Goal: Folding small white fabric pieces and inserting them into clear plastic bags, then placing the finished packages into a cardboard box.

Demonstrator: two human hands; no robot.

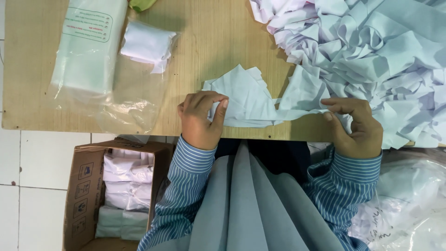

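both hands are pinched on one white cloth (253, 100) at the near table (28, 93) edge — left hand (200, 120) on its left end, right hand (357, 128) well apart on the right, the strip stretched between them. the risk i see: it droops off the edge, or the right end snags the big cloth pile (371, 51) just behind and drags pieces along. farther back, a packed cloth bag (147, 44) sits on loose plastic sleeves (88, 51) that look slippery.

A clear plastic bag (88, 51) and a small wrapped white bundle (147, 45) lie on the wooden bench (209, 42); a cardboard box (86, 186) of white packets stands on the tiled floor (32, 186).
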